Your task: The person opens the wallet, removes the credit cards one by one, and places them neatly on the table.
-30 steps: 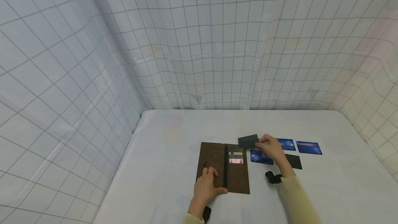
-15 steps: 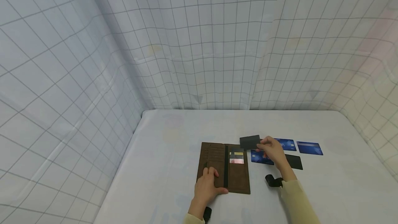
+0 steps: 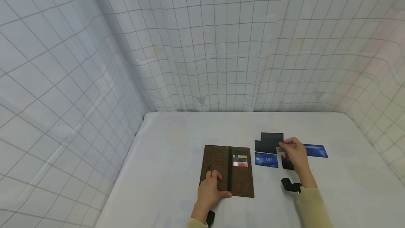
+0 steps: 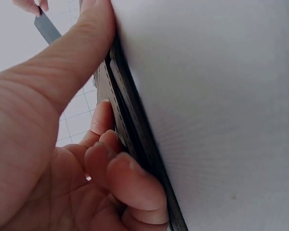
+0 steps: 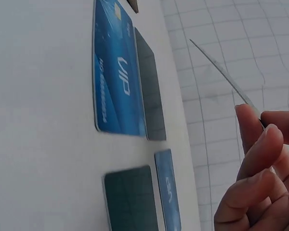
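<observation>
My left hand [image 3: 209,188] holds the lower left part of an open brown wallet [image 3: 243,183], its thumb along the bottom edge and fingers curled on the left flap. Cards [image 3: 240,161] sit in the wallet's right-side pocket. My right hand [image 3: 295,154] pinches a black card [image 3: 272,139] by its right end. In the right wrist view, this held card [image 5: 221,74] shows almost edge-on, up off the table. Behind it in the head view lies another dark card [image 3: 257,146]. A blue VIP card [image 3: 266,159] lies just below that one.
Another dark card [image 3: 287,163] lies partly hidden under my right hand. A blue card with a stripe [image 3: 316,150] lies at the far right, and a further blue card [image 5: 168,192] shows in the right wrist view. Grid-patterned curtains [image 3: 209,62] enclose the white table [image 3: 171,171].
My right hand has moved right with the black card, away from the wallet's top right corner. The VIP card and a dark card on the table are more exposed. My left hand stays put.
</observation>
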`<act>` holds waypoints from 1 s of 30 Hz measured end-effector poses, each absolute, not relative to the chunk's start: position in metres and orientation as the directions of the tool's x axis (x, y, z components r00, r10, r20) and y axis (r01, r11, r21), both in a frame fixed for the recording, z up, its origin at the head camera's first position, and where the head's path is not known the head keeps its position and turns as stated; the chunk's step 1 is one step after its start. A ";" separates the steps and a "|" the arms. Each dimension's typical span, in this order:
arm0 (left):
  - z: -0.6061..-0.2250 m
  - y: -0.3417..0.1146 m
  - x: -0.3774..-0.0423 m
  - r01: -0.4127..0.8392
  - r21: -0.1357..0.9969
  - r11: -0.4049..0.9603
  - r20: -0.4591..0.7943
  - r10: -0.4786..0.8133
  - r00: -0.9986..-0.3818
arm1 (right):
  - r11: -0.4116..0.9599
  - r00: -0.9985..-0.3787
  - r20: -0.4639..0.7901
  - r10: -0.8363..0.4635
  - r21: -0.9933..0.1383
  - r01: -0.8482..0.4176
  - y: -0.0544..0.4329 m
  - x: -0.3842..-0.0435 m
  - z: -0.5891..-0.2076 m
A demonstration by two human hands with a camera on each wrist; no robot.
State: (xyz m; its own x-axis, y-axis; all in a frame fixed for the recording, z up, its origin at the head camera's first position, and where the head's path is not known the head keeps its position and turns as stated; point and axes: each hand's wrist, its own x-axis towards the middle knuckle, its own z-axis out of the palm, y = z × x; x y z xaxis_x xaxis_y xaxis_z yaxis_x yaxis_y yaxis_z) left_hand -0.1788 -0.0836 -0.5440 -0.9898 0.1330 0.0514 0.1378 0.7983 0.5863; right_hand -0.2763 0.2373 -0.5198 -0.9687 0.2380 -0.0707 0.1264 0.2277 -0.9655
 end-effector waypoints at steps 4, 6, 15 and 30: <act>-0.545 -0.083 -0.180 0.141 0.585 0.798 0.051 0.137 -0.989 | 0.190 -0.945 -0.066 0.319 -0.973 0.132 0.257 -0.269 -0.515; -0.546 -0.083 -0.180 0.143 0.584 0.799 0.055 0.137 -0.989 | 0.142 -0.934 -0.055 0.353 -0.983 0.112 0.267 -0.265 -0.513; -0.546 -0.084 -0.180 0.141 0.579 0.803 0.052 0.136 -0.989 | 0.001 -0.894 -0.040 0.445 -0.999 0.045 0.310 -0.240 -0.511; -0.549 -0.083 -0.181 0.145 0.576 0.804 0.059 0.136 -0.989 | 0.036 -0.851 -0.164 0.499 -0.977 0.210 0.360 -0.208 -0.519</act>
